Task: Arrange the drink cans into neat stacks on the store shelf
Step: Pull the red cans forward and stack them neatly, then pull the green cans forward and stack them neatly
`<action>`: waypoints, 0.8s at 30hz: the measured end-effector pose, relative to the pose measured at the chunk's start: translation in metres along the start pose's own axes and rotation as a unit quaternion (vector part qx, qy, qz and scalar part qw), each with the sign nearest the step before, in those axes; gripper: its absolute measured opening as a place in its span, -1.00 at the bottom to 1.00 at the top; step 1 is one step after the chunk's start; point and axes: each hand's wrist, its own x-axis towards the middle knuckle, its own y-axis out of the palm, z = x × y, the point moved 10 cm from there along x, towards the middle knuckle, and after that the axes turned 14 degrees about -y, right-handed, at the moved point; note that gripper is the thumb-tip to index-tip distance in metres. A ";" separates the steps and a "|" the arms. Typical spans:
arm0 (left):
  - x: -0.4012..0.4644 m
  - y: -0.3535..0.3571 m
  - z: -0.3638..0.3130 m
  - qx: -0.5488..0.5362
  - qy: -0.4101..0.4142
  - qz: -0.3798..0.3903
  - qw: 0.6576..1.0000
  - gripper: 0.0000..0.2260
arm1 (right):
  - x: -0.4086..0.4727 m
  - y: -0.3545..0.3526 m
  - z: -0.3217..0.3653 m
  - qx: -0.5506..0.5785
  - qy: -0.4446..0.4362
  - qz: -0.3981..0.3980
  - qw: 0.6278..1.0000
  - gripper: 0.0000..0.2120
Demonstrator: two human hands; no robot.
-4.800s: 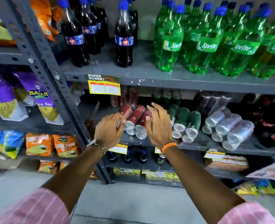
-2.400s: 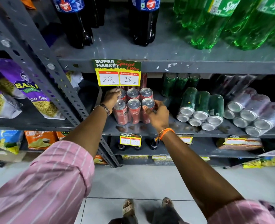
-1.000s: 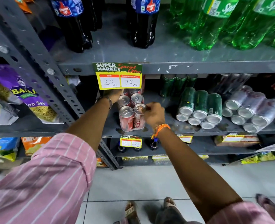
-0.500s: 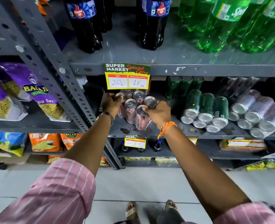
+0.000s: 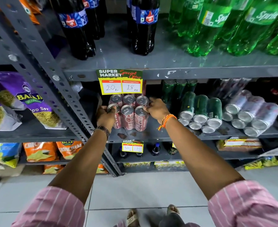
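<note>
A shrink-wrapped pack of red cola cans (image 5: 129, 117) stands upright on the grey middle shelf (image 5: 151, 135), tops showing in two rows of three. My left hand (image 5: 106, 117) grips its left side around the front left can. My right hand (image 5: 156, 108) holds its right side near the top of the right cans. Right of it a pack of green cans (image 5: 200, 110) lies on its side, and further right a pack of silver cans (image 5: 251, 112) also lies on its side. More green cans (image 5: 177, 89) stand upright behind.
A yellow price tag (image 5: 121, 82) hangs from the upper shelf edge just above the red pack. Dark cola bottles (image 5: 143, 25) and green Sprite bottles (image 5: 216, 23) stand above. Snack bags (image 5: 28, 104) fill the rack to the left. Small bottles (image 5: 156, 149) sit on the lower shelf.
The red pack went from lying on its side to standing upright. In the last half second both hands squared it on the shelf, left hand shifting down its side.
</note>
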 end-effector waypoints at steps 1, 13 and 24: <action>-0.004 -0.003 -0.001 -0.007 0.001 -0.013 1.000 -0.68 | -0.002 -0.005 -0.001 0.035 0.003 -0.008 0.999 -0.46; -0.123 0.109 -0.087 -0.044 0.194 0.068 0.978 -0.84 | -0.079 -0.244 -0.066 0.178 -0.042 -0.397 0.899 -0.61; -0.144 0.288 -0.083 0.097 0.027 0.229 0.968 -0.54 | -0.054 -0.284 -0.158 -0.050 0.144 -0.211 0.966 -0.53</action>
